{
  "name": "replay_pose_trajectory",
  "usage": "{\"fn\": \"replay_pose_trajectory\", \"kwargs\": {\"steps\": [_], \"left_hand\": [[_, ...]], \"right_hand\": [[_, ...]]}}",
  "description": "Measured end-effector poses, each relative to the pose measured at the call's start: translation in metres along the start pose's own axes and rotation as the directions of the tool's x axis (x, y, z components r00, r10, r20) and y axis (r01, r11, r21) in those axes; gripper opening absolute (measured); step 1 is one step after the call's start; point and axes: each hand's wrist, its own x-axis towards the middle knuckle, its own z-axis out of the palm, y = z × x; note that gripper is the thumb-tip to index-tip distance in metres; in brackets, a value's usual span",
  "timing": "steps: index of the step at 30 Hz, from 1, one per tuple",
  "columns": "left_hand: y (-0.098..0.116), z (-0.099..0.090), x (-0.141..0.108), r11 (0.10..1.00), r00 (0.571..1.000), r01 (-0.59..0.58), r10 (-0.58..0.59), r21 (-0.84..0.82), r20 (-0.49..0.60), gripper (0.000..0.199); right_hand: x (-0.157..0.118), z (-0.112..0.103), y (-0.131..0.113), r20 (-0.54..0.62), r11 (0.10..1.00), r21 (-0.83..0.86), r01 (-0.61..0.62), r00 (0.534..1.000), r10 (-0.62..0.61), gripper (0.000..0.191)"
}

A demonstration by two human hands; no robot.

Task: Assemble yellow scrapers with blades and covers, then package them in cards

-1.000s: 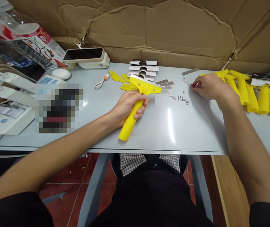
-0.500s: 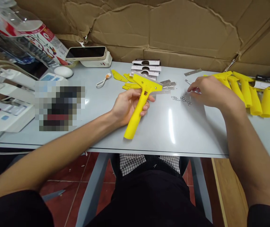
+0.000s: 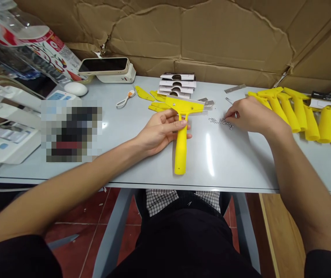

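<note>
My left hand [image 3: 161, 131] is closed around a yellow scraper [image 3: 180, 152], with the thumb on the upper handle. Its wide head points away from me, and a screw shows at the head's left end. My right hand [image 3: 248, 114] has its fingertips down at a small pile of silver screws [image 3: 219, 121]. A thin silver rod-like tool [image 3: 229, 100] sticks out of that hand; its full shape is hidden. Behind the scraper head lie flat yellow plates [image 3: 145, 93] and metal blades [image 3: 209, 103], partly covered.
Several yellow scraper handles [image 3: 295, 112] lie at the right by a black-and-white box [image 3: 329, 101]. Small boxes [image 3: 177, 83] and a lone blade [image 3: 235, 88] are at the back. Leftward are a phone [image 3: 104, 65], a power strip [image 3: 17, 139] and bottles [image 3: 52, 50].
The scraper has turned from slanted to nearly upright in view, and my left thumb now lies across its handle. My right hand has shifted slightly left, onto the screws.
</note>
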Motion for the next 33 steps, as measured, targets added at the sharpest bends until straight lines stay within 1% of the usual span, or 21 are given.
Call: {"fn": "replay_pose_trajectory", "kwargs": {"steps": [3,6,9,11,16,20,23,25,27,29,31,33], "left_hand": [[-0.004,-0.002,0.001,0.998,0.999,-0.049,0.049,0.025,-0.004,0.042],[-0.006,-0.004,0.002,0.996,0.996,-0.084,0.084,0.034,0.000,0.043],[-0.007,-0.006,0.002,0.995,0.996,-0.085,0.084,0.051,0.016,0.043],[-0.006,-0.006,0.002,0.995,0.997,-0.080,0.079,0.067,0.025,0.043],[-0.008,-0.007,0.003,0.992,0.995,-0.091,0.087,0.092,0.047,0.043],[-0.010,-0.008,0.003,0.985,0.991,-0.121,0.114,0.121,0.067,0.044],[-0.012,-0.008,0.003,0.980,0.989,-0.130,0.118,0.148,0.086,0.046],[-0.012,-0.008,0.003,0.977,0.988,-0.133,0.119,0.168,0.095,0.047],[-0.012,-0.008,0.002,0.971,0.987,-0.143,0.125,0.191,0.102,0.047],[-0.012,-0.006,0.000,0.962,0.984,-0.155,0.129,0.223,0.123,0.047],[-0.011,-0.004,-0.002,0.952,0.980,-0.165,0.128,0.258,0.153,0.048],[-0.010,-0.002,-0.004,0.944,0.975,-0.175,0.128,0.278,0.180,0.047]], "right_hand": [[0.002,-0.001,-0.005,0.021,0.996,-0.010,-0.090,0.996,0.091,0.019],[0.005,-0.002,-0.009,0.055,0.991,-0.020,-0.129,0.990,0.130,0.016],[0.006,-0.001,-0.011,0.070,0.987,-0.033,-0.160,0.984,0.162,0.020],[0.006,0.000,-0.011,0.061,0.984,-0.028,-0.178,0.982,0.180,0.019],[0.007,0.005,-0.006,0.013,0.989,0.013,-0.147,0.989,0.147,0.013],[0.008,0.012,0.001,-0.036,0.993,-0.011,-0.120,0.992,0.120,0.009],[0.008,0.016,0.005,-0.053,0.992,-0.016,-0.125,0.991,0.124,0.012],[0.008,0.014,0.004,-0.073,0.993,0.005,-0.119,0.990,0.119,0.015],[0.007,0.008,0.000,-0.122,0.995,0.062,-0.077,0.989,0.085,0.015],[0.005,0.002,-0.010,-0.191,0.988,0.156,0.011,0.981,0.020,0.012],[0.003,-0.002,-0.024,-0.244,0.955,0.272,0.123,0.968,-0.055,0.009],[0.001,-0.001,-0.039,-0.266,0.896,0.390,0.212,0.958,-0.110,0.012]]}}
